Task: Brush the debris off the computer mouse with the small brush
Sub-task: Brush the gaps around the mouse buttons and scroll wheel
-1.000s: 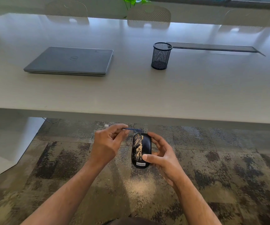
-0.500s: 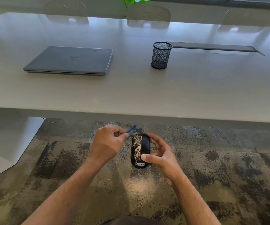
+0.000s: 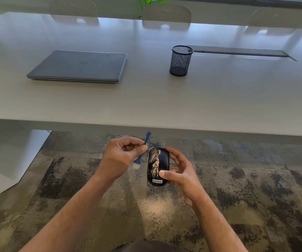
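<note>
Here, low in the middle of the frame, we see the right hand [image 3: 180, 171] curled round the black computer mouse [image 3: 157, 166], its left half caked with tan debris [image 3: 154, 163]. Just left of it, the left hand [image 3: 122, 157] pinches the small blue brush [image 3: 143, 151] between thumb and fingers, clear of the mouse. A closed laptop [image 3: 77, 66] lies upper left on the table [image 3: 146, 102].

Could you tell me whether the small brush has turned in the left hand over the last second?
Yes. The small brush has swung from lying crosswise to steep, bristles now down beside the mouse, other end toward the table edge.
</note>
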Motion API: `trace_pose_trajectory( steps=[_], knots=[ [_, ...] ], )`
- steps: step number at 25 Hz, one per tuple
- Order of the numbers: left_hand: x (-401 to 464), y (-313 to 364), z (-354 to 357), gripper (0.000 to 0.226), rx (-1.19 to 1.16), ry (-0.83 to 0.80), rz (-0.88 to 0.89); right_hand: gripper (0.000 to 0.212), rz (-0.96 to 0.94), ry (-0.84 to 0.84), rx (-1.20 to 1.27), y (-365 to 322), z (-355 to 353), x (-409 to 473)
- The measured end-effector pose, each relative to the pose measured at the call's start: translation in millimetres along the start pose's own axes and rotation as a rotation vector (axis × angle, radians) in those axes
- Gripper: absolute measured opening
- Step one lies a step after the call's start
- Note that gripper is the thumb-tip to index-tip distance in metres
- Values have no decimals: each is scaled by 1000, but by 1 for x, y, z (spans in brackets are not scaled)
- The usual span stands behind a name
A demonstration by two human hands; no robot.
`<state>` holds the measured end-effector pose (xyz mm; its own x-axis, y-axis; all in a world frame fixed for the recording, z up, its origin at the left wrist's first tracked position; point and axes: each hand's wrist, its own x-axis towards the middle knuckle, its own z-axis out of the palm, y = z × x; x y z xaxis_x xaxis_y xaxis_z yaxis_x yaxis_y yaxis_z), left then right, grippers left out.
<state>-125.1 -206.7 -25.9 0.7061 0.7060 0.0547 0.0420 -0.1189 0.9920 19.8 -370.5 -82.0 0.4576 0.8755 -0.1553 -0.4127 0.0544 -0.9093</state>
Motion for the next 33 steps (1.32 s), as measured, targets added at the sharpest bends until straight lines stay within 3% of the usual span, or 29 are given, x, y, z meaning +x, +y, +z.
trace_pose_trajectory(
  steps=[11, 18, 33],
  knots=[
    [-30, -6, -6, 9, -101, 77, 118, 78, -3, 43, 64, -2, -2, 6],
    [-40, -16, 0, 22, -79, 31, 179, 81, 1, 10, 86, -7, 4, 13],
    [-48, -16, -39, 16, -1, 360, 147, 76, 38, 26, 66, -4, 34, 19]
  ],
)
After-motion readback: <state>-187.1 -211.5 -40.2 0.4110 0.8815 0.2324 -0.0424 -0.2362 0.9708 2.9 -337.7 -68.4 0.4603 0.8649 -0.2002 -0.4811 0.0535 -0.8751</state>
